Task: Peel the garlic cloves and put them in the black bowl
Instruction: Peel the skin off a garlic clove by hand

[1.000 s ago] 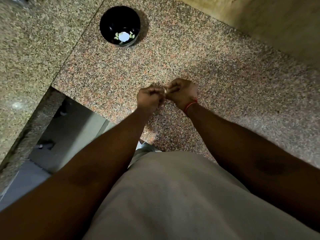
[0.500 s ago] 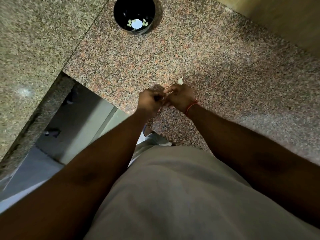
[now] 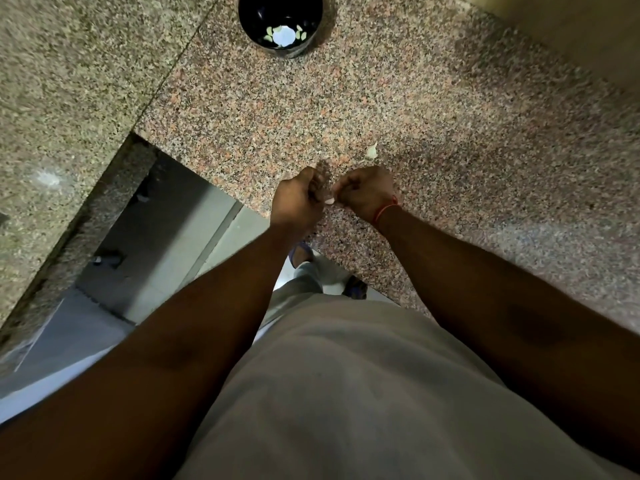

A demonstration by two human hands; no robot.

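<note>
A small pale garlic clove is pinched between the two hands, just above the near edge of the tabletop. The left hand has its fingers curled round the clove's left end, and the right hand, with a red thread at the wrist, is curled at its right end; only a small tip of the clove shows in the gap, so its long axis cannot be told with any certainty. Whether the right fingers grip the clove itself or only its skin is hidden. The black bowl stands well apart at the far edge of the view, slightly left of the hands, with a few peeled cloves seen inside. The left hand is judged slightly the nearer to it, so the drop would be made forward and a little left. A loose whitish piece, a clove or a bit of skin, lies on the tabletop just beyond the right hand. The peeling is judged to be in hand and not yet finished.
</note>
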